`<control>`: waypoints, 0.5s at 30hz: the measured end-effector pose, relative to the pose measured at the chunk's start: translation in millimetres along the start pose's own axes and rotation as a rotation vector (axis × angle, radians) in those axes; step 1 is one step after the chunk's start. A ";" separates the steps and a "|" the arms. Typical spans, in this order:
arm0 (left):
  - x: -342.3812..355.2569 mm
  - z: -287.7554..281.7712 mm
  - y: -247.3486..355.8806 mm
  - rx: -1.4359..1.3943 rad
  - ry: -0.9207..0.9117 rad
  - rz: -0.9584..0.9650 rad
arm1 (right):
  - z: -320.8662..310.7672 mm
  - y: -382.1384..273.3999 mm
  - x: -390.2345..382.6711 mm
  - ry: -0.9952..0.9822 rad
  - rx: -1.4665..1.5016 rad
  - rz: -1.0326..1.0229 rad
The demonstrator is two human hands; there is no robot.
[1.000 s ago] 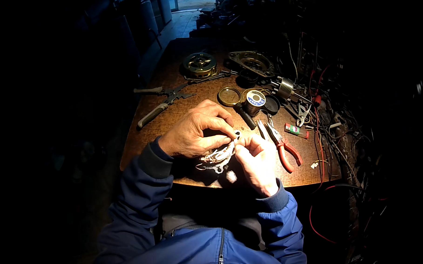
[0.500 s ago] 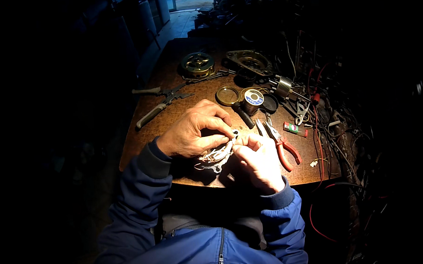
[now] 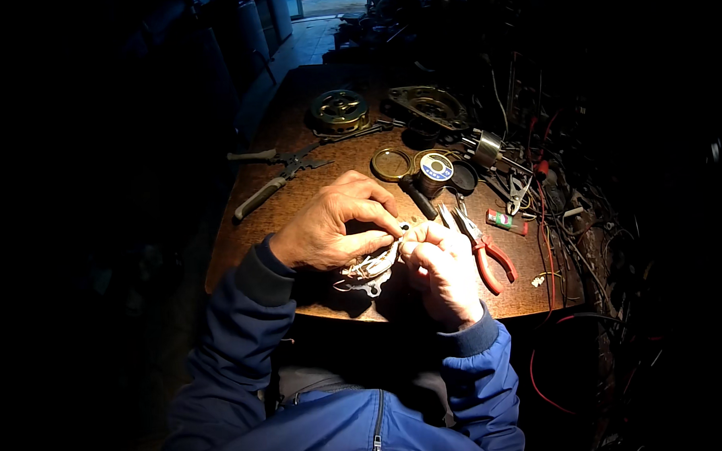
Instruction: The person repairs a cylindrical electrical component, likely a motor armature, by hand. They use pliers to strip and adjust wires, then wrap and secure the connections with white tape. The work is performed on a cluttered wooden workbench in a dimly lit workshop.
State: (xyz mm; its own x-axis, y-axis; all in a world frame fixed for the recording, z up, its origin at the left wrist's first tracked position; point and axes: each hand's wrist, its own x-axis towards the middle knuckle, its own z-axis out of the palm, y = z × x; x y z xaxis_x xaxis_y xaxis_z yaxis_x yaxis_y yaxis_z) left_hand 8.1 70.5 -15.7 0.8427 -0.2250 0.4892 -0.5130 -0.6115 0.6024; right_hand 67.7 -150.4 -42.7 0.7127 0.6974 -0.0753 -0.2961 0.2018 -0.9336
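A motor stator, with pale wrapped windings, loose thin wires and a grey metal lug, sits at the table's near edge, partly covered by my hands. My left hand is closed over its far left side, thumb and fingertips pressing at the upper rim. At the same rim, the fingers of my right hand are pinched together, nearly meeting the left fingertips. What the right fingers grip is too small and too brightly lit to make out. Just right of that hand lie red-handled pliers.
Beyond my hands stand a solder wire spool, a round open tin and a brass-coloured motor housing. Wire strippers lie at left. A metal cylinder, a small red-green tube and tangled cables crowd the right side.
My right hand's fingers have curled in tighter and its thumb has shifted slightly at the stator's rim. The left hand keeps its grip. The whole view has shifted slightly.
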 end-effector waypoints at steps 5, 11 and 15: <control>1.8 -0.2 2.9 0.019 0.005 -0.010 | 5.9 -0.4 -6.1 -0.066 -0.151 -0.215; 0.8 2.0 2.3 0.027 0.039 0.016 | 0.8 9.7 -10.3 -0.128 -0.135 -0.207; 1.1 1.2 2.1 0.041 0.041 0.009 | 0.8 3.1 -8.9 -0.148 -0.154 -0.168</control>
State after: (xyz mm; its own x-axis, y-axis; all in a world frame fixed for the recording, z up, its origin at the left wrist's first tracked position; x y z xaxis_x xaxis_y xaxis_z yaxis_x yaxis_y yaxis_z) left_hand 8.1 68.1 -14.6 0.8303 -0.1993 0.5204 -0.5124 -0.6404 0.5722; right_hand 59.9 -155.4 -44.7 0.6394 0.7583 0.1271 -0.0733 0.2246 -0.9717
